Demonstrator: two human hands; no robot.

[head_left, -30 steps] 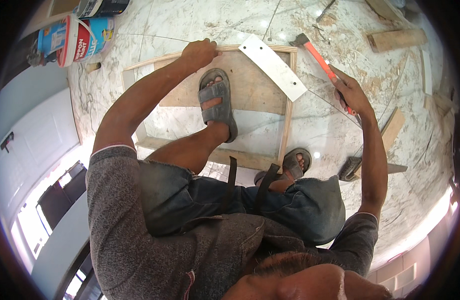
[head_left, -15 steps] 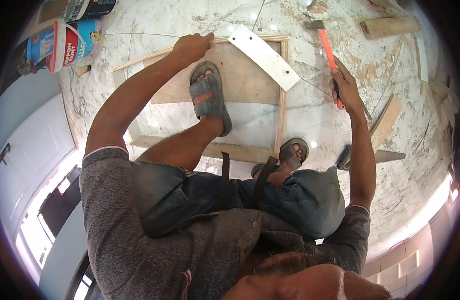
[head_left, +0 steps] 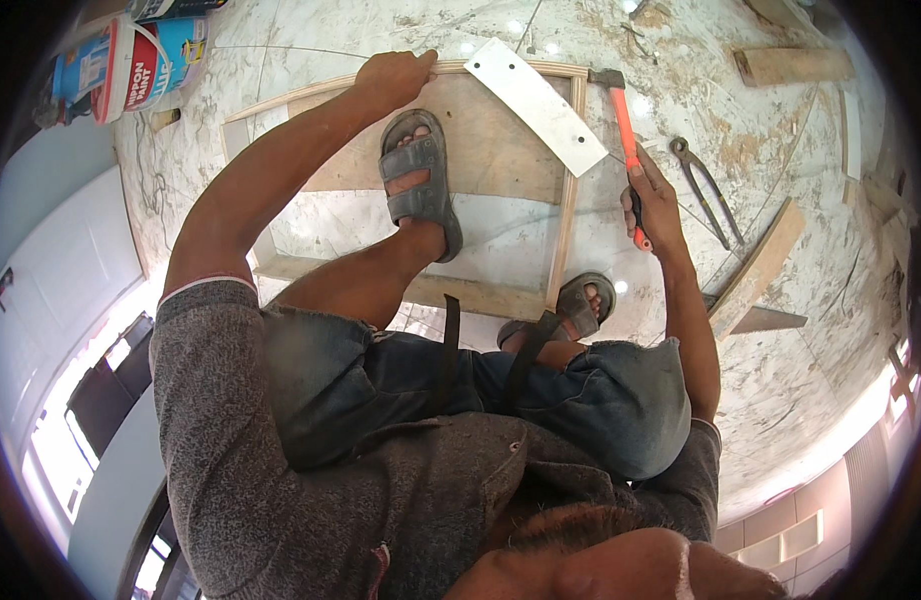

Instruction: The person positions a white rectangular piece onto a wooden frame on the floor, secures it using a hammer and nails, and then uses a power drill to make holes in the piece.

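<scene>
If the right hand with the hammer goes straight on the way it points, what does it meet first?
Probably the wooden frame: the right hand aims the hammer up at its far corner, beside the white strip. Depth is unclear.

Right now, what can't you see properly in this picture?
Head view:
- Left hand fingers: curled over the wooden frame, undersides hidden.
- Right foot's sandal: partly behind the knee.
- Paint bucket: cut off by the rim.
- Hammer handle end: inside the right hand.

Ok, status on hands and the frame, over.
Left hand grips wooden frame top rail. Right hand holds orange hammer. Pincers lie beside.
</scene>
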